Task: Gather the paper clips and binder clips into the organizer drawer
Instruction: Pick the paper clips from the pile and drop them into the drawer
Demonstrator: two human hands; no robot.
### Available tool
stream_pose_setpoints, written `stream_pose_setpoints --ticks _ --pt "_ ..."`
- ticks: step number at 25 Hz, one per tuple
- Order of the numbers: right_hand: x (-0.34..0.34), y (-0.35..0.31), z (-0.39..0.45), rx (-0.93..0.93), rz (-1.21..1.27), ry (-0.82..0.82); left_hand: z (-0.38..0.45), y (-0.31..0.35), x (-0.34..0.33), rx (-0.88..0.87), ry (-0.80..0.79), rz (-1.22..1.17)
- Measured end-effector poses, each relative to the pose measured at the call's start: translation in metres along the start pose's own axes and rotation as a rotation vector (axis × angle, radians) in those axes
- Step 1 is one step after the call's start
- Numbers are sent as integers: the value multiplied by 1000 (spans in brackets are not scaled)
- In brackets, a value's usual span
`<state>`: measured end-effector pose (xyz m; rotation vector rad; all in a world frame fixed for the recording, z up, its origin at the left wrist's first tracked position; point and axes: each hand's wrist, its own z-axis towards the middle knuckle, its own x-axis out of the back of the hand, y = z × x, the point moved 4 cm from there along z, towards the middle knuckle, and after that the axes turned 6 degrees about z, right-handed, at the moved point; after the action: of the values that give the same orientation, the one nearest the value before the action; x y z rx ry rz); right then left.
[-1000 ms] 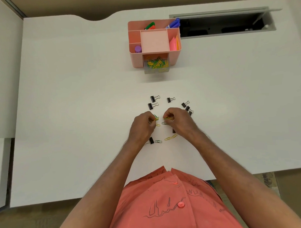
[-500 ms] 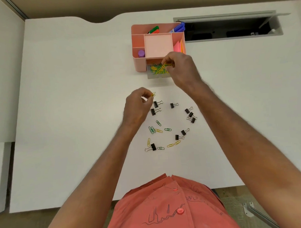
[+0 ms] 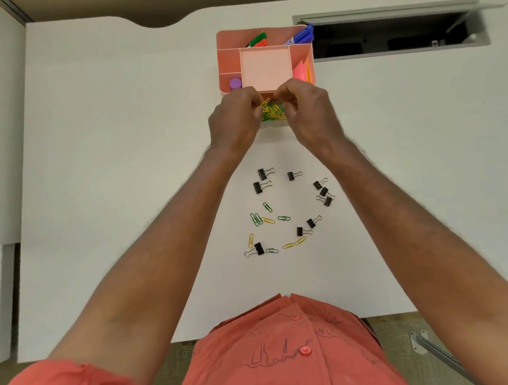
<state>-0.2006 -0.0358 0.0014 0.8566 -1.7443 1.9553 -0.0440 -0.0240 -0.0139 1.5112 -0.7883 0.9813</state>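
Observation:
A pink organizer (image 3: 228, 60) stands at the back of the white desk (image 3: 116, 168), and its clear drawer (image 3: 274, 113) is pulled out, filled with yellow and green paper clips. Both hands hover over that drawer. My left hand (image 3: 233, 122) pinches a yellow paper clip (image 3: 265, 102) above the pile. My right hand (image 3: 309, 112) has its fingers curled together over the drawer, and what they hold is hidden. Nearer to me lie several black binder clips (image 3: 261, 187) and several loose paper clips (image 3: 268, 220).
Markers (image 3: 256, 40), a purple cap (image 3: 235, 83) and sticky notes (image 3: 299, 69) fill the organizer's top compartments. An open cable hatch (image 3: 386, 45) is at the back right. The desk's front edge runs by my shirt (image 3: 281, 349).
Both hands rose from the scattered clips and travelled to the drawer, the right one first, then the left with a yellow paper clip.

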Motion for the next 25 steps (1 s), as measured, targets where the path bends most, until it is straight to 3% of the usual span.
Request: stream_pose_setpoints --ticks 6,10,16,21,25 --pt "7 19 -49 -87 128 100 -8 0 -3 -55 50 0" --pt "-10 36 -105 -190 116 -55 -64 -16 -9 -85 80 -87" --pt "-47 50 -184 -213 -156 -395 -166 -62 -49 34 -238 -78" --pt "-68 44 -194 -227 -220 -416 -201 -81 -58 -151 -517 -32" --pt "-83 34 -192 -156 -184 -397 -199 -77 -60 -178 -480 38"
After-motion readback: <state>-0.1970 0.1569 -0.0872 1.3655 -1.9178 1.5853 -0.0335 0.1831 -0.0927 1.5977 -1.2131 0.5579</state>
